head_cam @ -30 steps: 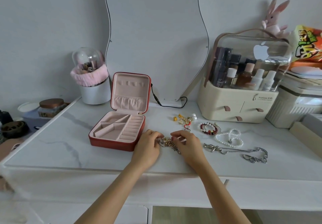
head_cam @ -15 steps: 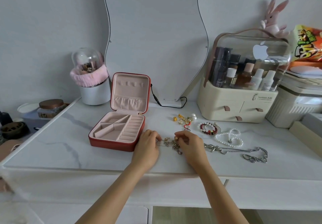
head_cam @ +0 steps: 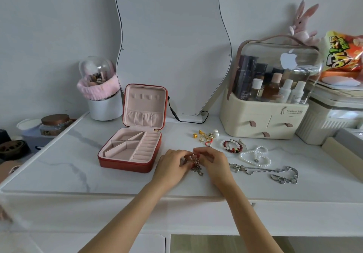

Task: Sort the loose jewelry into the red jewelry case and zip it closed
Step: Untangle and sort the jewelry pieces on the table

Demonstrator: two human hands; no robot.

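The red jewelry case (head_cam: pixel 125 165) lies open on the marble tabletop, its pink compartments holding nothing. Just right of it my left hand (head_cam: pixel 171 167) and my right hand (head_cam: pixel 215 164) pinch a bunched metal chain bracelet (head_cam: pixel 196 167) between them. Behind the hands sit small gold earrings and a pearl (head_cam: pixel 206 135). To the right lie a red beaded bracelet (head_cam: pixel 232 146), a pearl necklace (head_cam: pixel 255 157) and a silver chain (head_cam: pixel 275 173).
A wavy mirror (head_cam: pixel 170 46) stands at the back with its cable. A cream cosmetics organizer (head_cam: pixel 263 123) sits at the right, a white brush holder (head_cam: pixel 104 107) at the left. Jars crowd a lower surface at the far left (head_cam: pixel 55 125).
Both hands have drawn closer together and gathered the chain bracelet into a bunch between the fingertips. The rest of the jewelry has not moved.
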